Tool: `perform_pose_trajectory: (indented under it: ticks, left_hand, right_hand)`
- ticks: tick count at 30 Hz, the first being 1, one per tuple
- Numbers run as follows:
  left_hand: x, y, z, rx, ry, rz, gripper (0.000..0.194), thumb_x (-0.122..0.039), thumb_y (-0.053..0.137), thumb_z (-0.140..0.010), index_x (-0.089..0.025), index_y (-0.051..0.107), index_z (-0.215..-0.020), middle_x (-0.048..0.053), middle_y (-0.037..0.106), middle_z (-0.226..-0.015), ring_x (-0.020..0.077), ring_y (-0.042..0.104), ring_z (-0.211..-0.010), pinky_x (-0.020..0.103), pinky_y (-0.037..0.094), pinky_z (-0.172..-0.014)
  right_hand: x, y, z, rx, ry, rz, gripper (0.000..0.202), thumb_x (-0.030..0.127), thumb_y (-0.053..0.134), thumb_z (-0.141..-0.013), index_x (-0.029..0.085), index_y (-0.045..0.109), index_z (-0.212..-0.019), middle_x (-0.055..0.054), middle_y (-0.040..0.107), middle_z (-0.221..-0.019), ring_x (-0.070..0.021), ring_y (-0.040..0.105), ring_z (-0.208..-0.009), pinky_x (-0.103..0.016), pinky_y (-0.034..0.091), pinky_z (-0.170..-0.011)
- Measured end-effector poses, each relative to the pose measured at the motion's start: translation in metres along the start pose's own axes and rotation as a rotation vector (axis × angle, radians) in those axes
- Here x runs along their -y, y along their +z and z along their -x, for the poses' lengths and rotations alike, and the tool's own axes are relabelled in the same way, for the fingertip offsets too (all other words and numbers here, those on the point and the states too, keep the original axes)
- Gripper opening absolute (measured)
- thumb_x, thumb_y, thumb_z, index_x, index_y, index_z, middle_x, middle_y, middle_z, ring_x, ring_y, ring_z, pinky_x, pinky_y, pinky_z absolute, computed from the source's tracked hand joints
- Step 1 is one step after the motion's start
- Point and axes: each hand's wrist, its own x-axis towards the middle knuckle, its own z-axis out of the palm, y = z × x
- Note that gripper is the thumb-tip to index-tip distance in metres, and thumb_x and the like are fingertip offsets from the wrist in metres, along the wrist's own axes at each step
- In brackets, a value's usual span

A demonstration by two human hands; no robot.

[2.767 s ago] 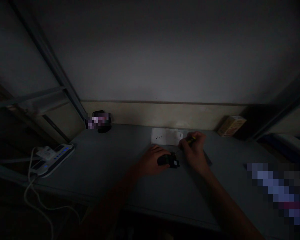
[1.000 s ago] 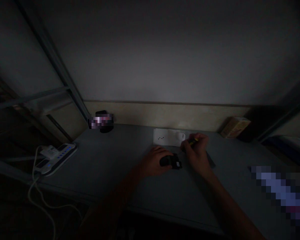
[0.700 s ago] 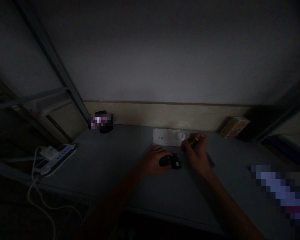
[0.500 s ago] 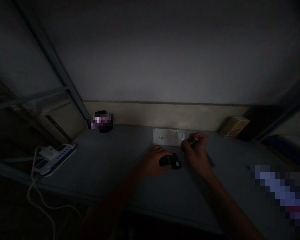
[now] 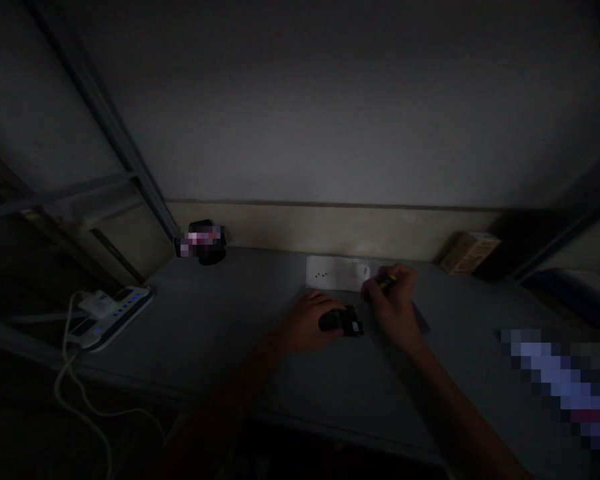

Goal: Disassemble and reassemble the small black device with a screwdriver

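My left hand [image 5: 310, 323] is closed around a small black device [image 5: 351, 323] that rests on the grey tabletop. A small pale label shows on the device's right end, and my fingers cover part of its left end. My right hand [image 5: 394, 300] grips a screwdriver with a yellow-and-black handle [image 5: 389, 281]. Its thin shaft slants down to the left, with the tip at or close to the device's upper right side; contact cannot be made out. Just behind the hands lies a flat white sheet or box [image 5: 336, 273] bearing several small dark bits.
On the left stands a white power strip [image 5: 113, 319] with blue lights, a plugged-in charger and a hanging cable [image 5: 87, 413]. A small carton [image 5: 469, 253] stands back right. A dark flat item [image 5: 421, 319] lies beside my right wrist. A wall [image 5: 305, 227] borders the back.
Both hands stay almost where they were, with the same grips. The screwdriver handle is turned slightly between the right fingers. The whole view has shifted very little.
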Motion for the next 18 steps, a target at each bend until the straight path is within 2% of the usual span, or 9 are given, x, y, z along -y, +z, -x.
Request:
perform_pose_trajectory:
  ticks: [8,18]
  left_hand:
    - [0.0005,-0.0007,0.0007,-0.008,0.021,-0.031,0.042,-0.028,0.076,-0.089,-0.03,0.063,-0.129,0.001,0.071,-0.13,0.0248,0.061,-0.123,0.043,0.041,-0.112]
    - [0.0032,0.0018,0.0011,-0.024,0.02,-0.027,0.045,-0.03,0.078,-0.088,-0.032,0.063,-0.13,0.001,0.071,-0.129,0.0241,0.061,-0.122,0.042,0.042,-0.112]
  right_hand:
    - [-0.003,-0.003,-0.001,0.001,0.008,-0.005,0.039,0.021,0.066,-0.088,0.031,0.031,-0.104,0.003,0.044,-0.103,-0.009,0.056,-0.066,-0.027,0.052,-0.058]
    - [-0.0036,-0.0023,-0.0004,0.024,-0.034,0.003,0.036,0.024,0.064,-0.091,0.031,0.032,-0.104,0.004,0.043,-0.099,-0.0091,0.056,-0.066,-0.026,0.051,-0.06]
